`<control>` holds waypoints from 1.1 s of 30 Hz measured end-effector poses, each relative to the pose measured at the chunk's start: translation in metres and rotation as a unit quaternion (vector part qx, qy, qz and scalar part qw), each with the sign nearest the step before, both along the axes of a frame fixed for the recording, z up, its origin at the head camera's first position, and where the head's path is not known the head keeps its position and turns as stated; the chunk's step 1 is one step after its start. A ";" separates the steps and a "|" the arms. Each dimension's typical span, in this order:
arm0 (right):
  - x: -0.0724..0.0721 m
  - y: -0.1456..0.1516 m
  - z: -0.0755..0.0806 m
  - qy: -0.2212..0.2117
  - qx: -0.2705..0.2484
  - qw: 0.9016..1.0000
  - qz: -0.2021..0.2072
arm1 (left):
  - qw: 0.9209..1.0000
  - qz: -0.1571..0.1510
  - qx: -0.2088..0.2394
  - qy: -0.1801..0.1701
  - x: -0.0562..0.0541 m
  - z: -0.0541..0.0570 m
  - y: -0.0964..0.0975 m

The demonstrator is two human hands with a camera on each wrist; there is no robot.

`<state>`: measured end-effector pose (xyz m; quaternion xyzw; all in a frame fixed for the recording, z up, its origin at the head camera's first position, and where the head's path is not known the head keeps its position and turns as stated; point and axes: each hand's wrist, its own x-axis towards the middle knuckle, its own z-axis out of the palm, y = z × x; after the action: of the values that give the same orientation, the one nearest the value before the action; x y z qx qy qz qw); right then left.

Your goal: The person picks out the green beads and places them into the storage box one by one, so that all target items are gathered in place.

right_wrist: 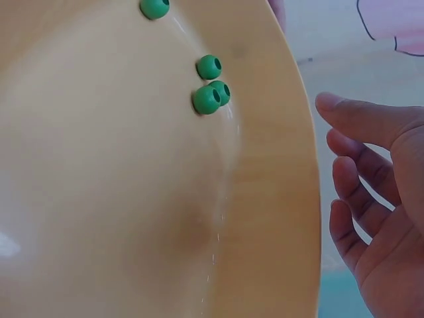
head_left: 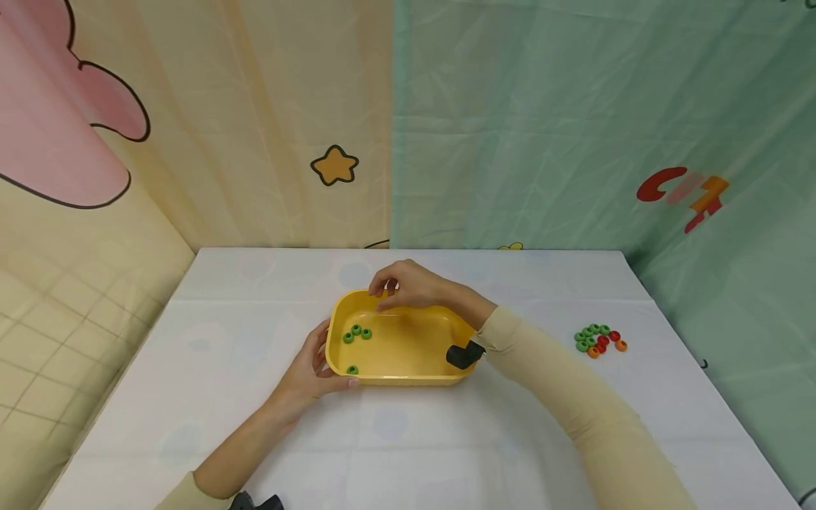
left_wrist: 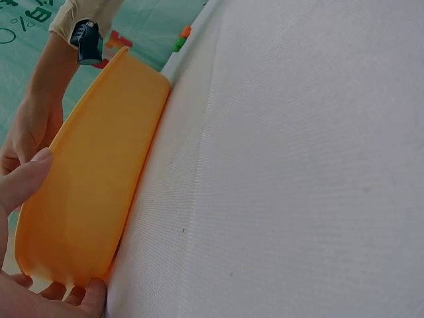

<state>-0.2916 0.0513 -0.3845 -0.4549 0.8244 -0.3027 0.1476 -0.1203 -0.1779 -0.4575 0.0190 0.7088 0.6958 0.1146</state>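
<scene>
A shallow yellow tray (head_left: 414,347) sits on the white-covered table. My left hand (head_left: 312,368) grips its left end, thumb at the near rim and fingers round the side. In the left wrist view those fingers (left_wrist: 56,290) bend under the tray's end. My right hand (head_left: 414,283) hovers over the far rim, fingers loosely bent. The right wrist view shows nothing between its fingers (right_wrist: 348,175). Inside the tray's left part lie several green beads (head_left: 366,334): a cluster, plus one apart by the near wall.
Right of the tray, loose green beads (head_left: 582,346), red beads (head_left: 615,336) and orange beads (head_left: 621,346) lie together on the table (head_left: 510,439). Printed curtains (head_left: 510,127) hang behind the table's far edge. A black wrist camera (head_left: 462,355) overhangs the tray's right end.
</scene>
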 end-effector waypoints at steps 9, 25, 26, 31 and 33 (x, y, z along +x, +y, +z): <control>-0.001 0.023 -0.002 -0.004 0.003 1.000 -0.028 | 1.000 0.008 -0.010 -0.009 0.002 0.001 0.000; -0.001 0.072 0.002 0.006 -0.001 0.998 -0.064 | 1.000 0.010 -0.006 -0.002 0.000 0.000 0.002; 0.000 0.076 0.002 0.005 -0.001 0.998 -0.068 | 1.000 0.010 -0.005 -0.002 0.000 -0.001 0.001; 0.000 0.095 0.004 -0.006 -0.001 0.996 -0.094 | 1.000 0.012 -0.005 -0.003 0.001 0.000 0.002; 0.000 0.103 0.005 -0.010 0.001 0.994 -0.106 | 1.000 0.013 -0.007 -0.004 0.001 0.000 0.002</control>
<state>-0.2912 0.1544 -0.3796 -0.3619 0.8667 -0.3204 0.1230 -0.1197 -0.1759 -0.4571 0.0060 0.7132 0.6925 0.1083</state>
